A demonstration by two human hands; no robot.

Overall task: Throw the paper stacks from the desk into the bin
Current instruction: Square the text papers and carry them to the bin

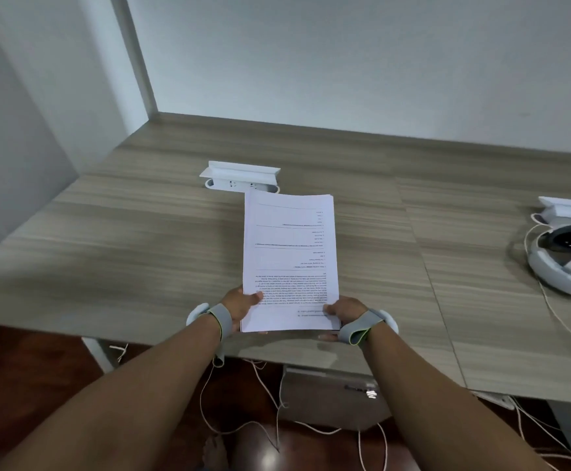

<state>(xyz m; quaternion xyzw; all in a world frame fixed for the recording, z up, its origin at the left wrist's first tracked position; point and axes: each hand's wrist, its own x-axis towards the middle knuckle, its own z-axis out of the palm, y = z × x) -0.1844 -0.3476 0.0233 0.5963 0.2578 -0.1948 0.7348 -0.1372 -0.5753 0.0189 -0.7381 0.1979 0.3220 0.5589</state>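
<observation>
A white paper stack with printed text, upside down to me, is held over the wooden desk near its front edge. My left hand grips its near left corner, thumb on top. My right hand grips its near right corner, thumb on top and fingers underneath. Both wrists wear grey straps with white sensors. The far end of the stack reaches toward a white socket box. No bin is in view.
A white pop-up socket box stands on the desk behind the paper. At the right edge lie a white and black headset and a second socket box with white cables. A grey drawer unit and loose cables sit under the desk.
</observation>
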